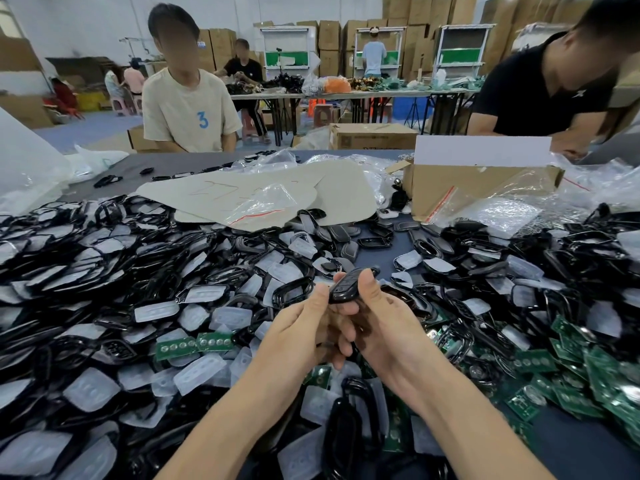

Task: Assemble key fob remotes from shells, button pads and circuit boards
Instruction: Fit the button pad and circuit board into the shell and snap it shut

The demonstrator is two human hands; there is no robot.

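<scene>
Bright, even indoor light from overhead, diffuse, no hard shadows. Soft shade pools below the forearms at the near edge of the table (379, 259). Small white highlights sit on the glossy black shells (341, 233); the clear plastic bags (512, 209) at the far right corner glint. Centre is sharp: left hand (304, 327), right hand (384, 327) and the key fob (346, 285) they grip read crisp. Strong wide-angle bend outward: the shelf units (460, 50) at the back lean, and parts smear and stretch at the near corners. The background looks soft and slightly hazy.
</scene>
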